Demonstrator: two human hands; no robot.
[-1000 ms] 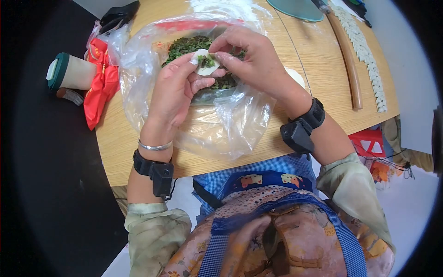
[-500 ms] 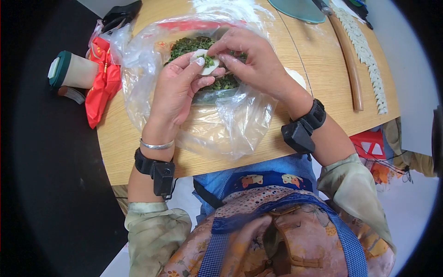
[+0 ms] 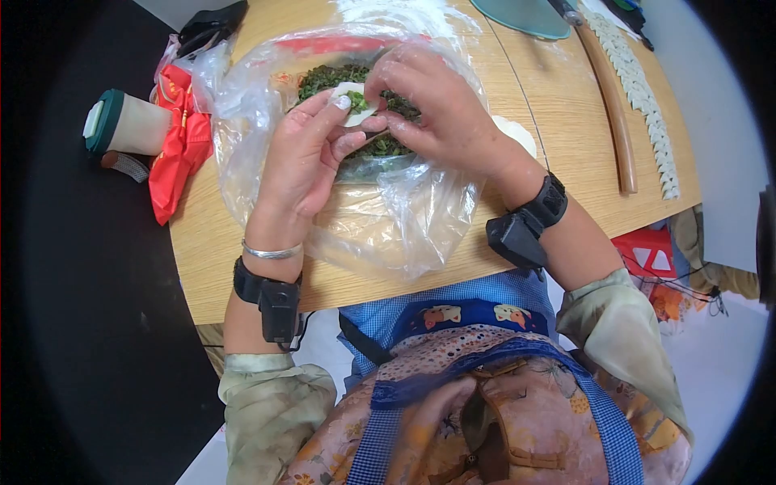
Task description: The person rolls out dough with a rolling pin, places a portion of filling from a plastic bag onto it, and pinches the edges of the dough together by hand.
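My left hand [image 3: 297,158] holds a round white dumpling wrapper [image 3: 354,120] from the left, with the thumb over its face. A small heap of chopped green filling [image 3: 356,103] lies on the wrapper. Thumb and fingers of my right hand [image 3: 440,109] are closed in a pinch at the wrapper's right edge, partly covering it. Below both hands is a container of chopped dark greens [image 3: 327,78], sitting inside a clear plastic bag [image 3: 242,162]. More white wrappers [image 3: 517,133] show beside my right wrist, partly hidden by it.
A long wooden handle [image 3: 610,105] lies at the right, beside a row of overlapping white dough pieces [image 3: 643,97]. White flour [image 3: 404,12] dusts the far table, near a teal round item [image 3: 525,18]. A cup [image 3: 133,123] and a red bag [image 3: 176,153] are at the left.
Both hands have shifted slightly left with the wrapper. My right hand has turned, its fingers curling further over the wrapper's right edge.
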